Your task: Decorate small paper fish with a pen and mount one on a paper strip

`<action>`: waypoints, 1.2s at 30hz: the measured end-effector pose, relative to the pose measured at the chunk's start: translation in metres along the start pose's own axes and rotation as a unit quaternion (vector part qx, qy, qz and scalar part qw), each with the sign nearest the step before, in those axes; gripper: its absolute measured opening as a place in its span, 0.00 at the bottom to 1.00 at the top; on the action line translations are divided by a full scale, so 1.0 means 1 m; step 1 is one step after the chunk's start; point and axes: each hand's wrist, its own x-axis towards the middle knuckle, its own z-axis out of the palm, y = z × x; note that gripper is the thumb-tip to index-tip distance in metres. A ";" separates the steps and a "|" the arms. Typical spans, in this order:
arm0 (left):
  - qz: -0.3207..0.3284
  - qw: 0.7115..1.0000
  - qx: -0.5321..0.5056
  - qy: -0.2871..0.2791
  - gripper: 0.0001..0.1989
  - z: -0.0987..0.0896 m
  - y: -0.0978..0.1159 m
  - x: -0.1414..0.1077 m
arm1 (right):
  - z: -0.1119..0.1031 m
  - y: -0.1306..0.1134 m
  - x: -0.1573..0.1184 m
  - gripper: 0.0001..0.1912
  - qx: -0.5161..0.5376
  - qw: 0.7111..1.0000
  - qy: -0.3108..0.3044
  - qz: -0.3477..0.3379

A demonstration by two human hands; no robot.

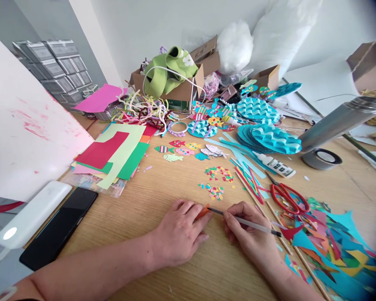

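Under the fingers of my left hand (183,232) a small orange paper piece (203,212) is held against the wooden table; most of it is hidden. My right hand (249,225) grips a slim pen (244,220) with a clear barrel and dark tip, and the tip touches the orange paper or lies right at it. Just beyond are small piles of coloured paper bits (219,173). Farther back lie several paper fish (184,151), patterned with stripes and dots. Red-handled scissors (290,198) rest to the right of my right hand.
Paper scraps (335,246) and wooden sticks (296,246) lie at right. A glue bottle (275,164), blue wavy discs (269,138) and a steel flask (341,123) stand behind. Coloured sheets (113,152), a phone (59,228) and a white device (33,215) are at left.
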 end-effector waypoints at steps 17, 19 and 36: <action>-0.004 1.000 0.002 -0.015 0.23 -0.002 0.001 0.000 | -0.001 0.005 0.000 0.15 -0.010 1.000 -0.019 0.012; -0.005 1.000 0.003 -0.013 0.23 -0.002 0.001 0.000 | -0.001 0.005 0.000 0.15 -0.013 1.000 -0.021 0.010; 0.002 1.000 0.007 -0.011 0.23 -0.001 0.001 0.000 | -0.001 0.010 0.000 0.14 -0.026 0.999 -0.020 -0.003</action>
